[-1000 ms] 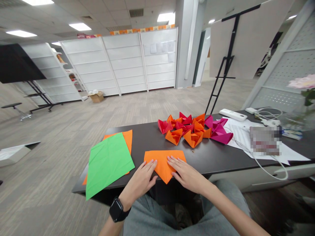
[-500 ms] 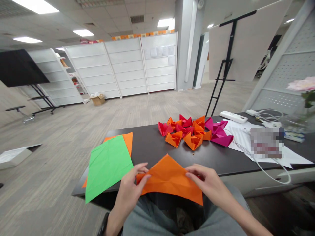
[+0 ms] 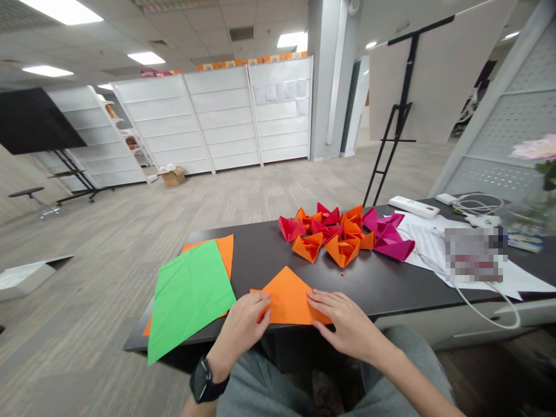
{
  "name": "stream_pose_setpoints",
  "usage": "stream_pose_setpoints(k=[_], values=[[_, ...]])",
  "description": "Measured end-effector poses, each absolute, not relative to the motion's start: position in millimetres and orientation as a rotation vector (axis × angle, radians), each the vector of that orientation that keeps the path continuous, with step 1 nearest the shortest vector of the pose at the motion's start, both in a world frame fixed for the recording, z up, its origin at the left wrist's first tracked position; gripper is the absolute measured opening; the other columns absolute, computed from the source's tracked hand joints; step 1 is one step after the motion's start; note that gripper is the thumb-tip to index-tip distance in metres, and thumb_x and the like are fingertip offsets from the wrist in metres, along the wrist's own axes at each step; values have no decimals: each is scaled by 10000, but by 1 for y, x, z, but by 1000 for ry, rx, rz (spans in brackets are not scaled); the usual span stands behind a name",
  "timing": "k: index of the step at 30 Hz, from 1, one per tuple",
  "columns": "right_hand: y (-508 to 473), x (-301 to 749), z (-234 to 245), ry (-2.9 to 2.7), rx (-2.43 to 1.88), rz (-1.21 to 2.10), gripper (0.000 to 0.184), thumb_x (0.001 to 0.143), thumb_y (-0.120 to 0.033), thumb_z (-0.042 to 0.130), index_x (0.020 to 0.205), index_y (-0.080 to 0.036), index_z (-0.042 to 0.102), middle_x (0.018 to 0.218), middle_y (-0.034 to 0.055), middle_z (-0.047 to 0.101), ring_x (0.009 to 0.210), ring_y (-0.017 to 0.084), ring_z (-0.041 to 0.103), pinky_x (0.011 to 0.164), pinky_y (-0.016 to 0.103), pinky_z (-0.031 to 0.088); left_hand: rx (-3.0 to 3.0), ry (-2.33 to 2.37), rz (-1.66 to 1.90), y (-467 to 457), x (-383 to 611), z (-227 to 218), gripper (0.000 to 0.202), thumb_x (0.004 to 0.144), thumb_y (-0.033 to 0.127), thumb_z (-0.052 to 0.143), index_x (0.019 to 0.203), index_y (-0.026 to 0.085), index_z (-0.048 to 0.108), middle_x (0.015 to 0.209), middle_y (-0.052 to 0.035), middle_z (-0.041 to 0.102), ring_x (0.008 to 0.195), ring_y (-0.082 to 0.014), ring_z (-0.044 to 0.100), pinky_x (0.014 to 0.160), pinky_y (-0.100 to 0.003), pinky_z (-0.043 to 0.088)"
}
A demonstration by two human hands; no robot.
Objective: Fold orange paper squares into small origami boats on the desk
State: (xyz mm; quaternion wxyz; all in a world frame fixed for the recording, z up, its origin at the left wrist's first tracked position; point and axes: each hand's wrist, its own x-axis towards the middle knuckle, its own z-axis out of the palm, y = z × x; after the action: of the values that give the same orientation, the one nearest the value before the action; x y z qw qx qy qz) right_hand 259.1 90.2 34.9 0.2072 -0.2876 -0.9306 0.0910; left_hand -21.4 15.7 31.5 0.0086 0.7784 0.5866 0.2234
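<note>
An orange sheet of paper (image 3: 289, 298) with a pointed top lies at the front edge of the black table. My left hand (image 3: 248, 315) has its fingers curled over the sheet's left side, thumb by the front edge, closed on the paper. On the right side, my right hand (image 3: 341, 321) rests its fingers on top with the thumb below the near edge, also gripping the sheet. Beyond the hands sits a cluster of folded paper boats, among them orange ones (image 3: 342, 250), red ones (image 3: 290, 229) and magenta ones (image 3: 393, 240).
At the left, a green sheet (image 3: 191, 295) overlaps orange paper (image 3: 228, 255) and overhangs the black table (image 3: 256, 249). White papers (image 3: 467, 275), a cable (image 3: 512, 310) and a white power strip (image 3: 414, 207) lie at the right, near a flower vase (image 3: 525, 211).
The orange sheet has come down from a raised, bent position to lie flat on the table edge. Both hands moved forward with it, and the left wrist's watch now shows.
</note>
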Motion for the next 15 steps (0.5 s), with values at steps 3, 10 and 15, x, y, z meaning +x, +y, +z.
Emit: stream_pose_setpoints(k=[3,10,15], values=[[87,270,33,-2567,-774,338,459,886,-278,633,1339,-216,596,1352,102,628,1265,279,569,1051,472,445,2491,1713,629,-1,-33,34,513,785,315,740,1272,207,620,1345,-103,628,1209,-280,613,1055,-446,494],[103,257,26,-2302,-956,577,279,972,-246,457,872,-229,717,1019,59,719,981,205,669,874,353,545,2173,1775,807,9,-35,40,206,968,224,475,981,215,681,989,-34,741,913,-184,702,847,-329,566],[104,244,19,-2134,-1101,505,127,910,-185,502,871,-223,616,955,51,631,890,194,633,809,336,545,1979,1935,1098,22,-29,29,86,901,203,539,884,186,621,924,-52,661,853,-189,654,772,-327,561]])
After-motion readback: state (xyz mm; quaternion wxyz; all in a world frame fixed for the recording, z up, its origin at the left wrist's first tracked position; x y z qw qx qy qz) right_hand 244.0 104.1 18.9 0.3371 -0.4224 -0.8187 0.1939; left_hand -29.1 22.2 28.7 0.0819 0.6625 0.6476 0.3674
